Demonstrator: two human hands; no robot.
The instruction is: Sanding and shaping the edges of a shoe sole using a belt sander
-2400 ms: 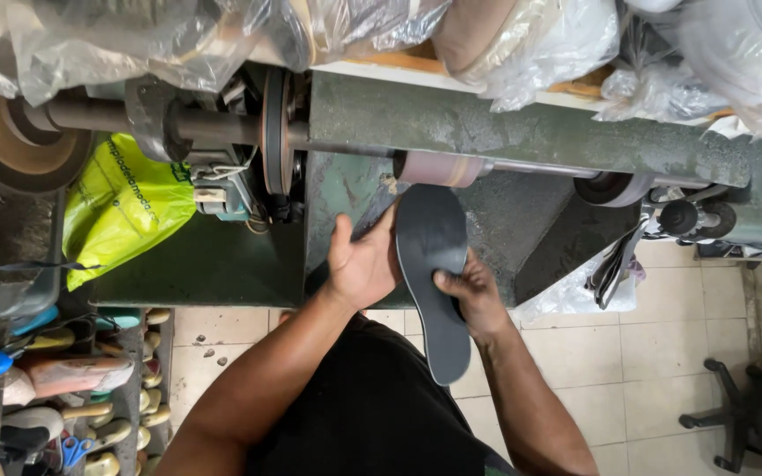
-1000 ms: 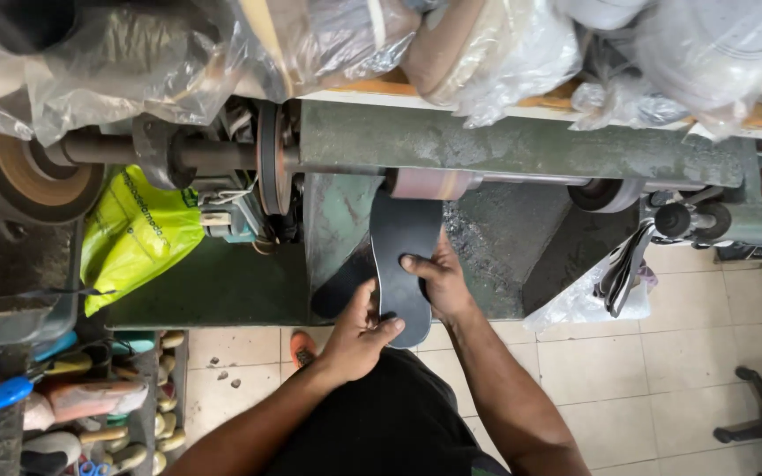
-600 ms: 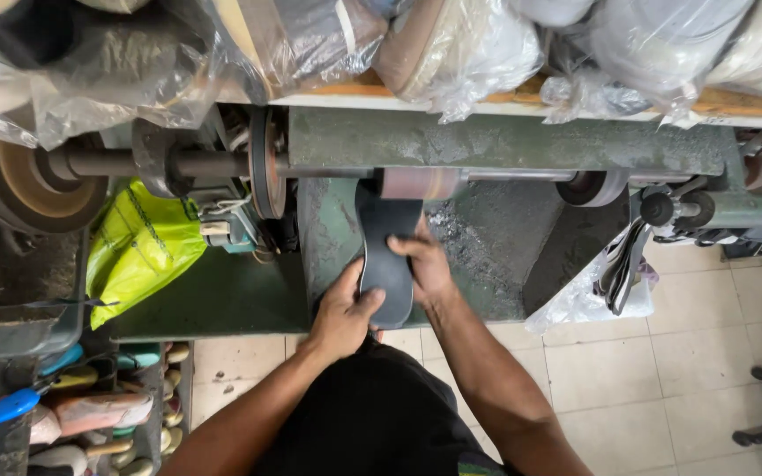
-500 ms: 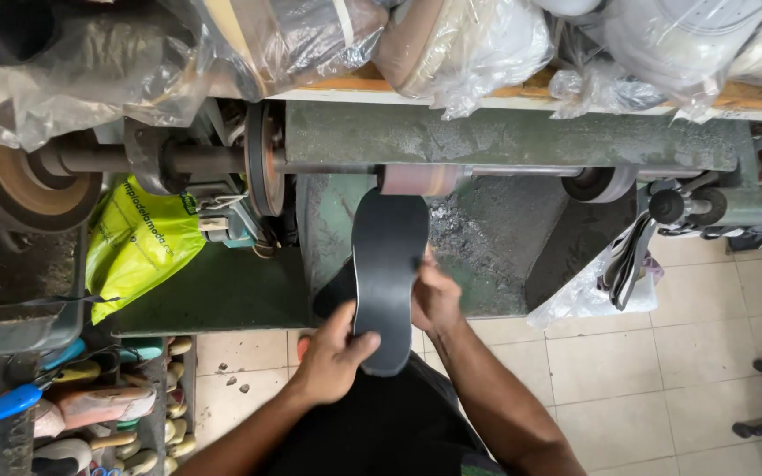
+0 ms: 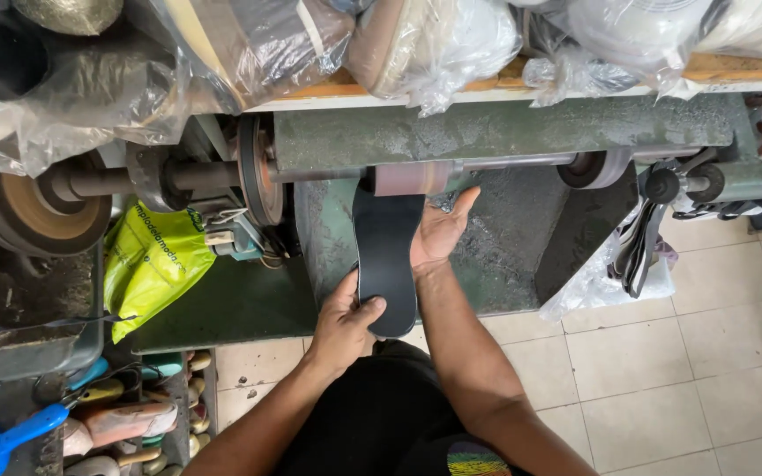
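Black sole stands lengthwise, its heel pinched by the left hand fingers, the right hand flat along its edge; it has swung upright, toe now meeting the sanding drum.

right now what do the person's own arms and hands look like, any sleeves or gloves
Both arms are bare to the edge of the frame, with no sleeves in view. The left hand and right hand have no gloves, and no rings, watch or bands are visible.
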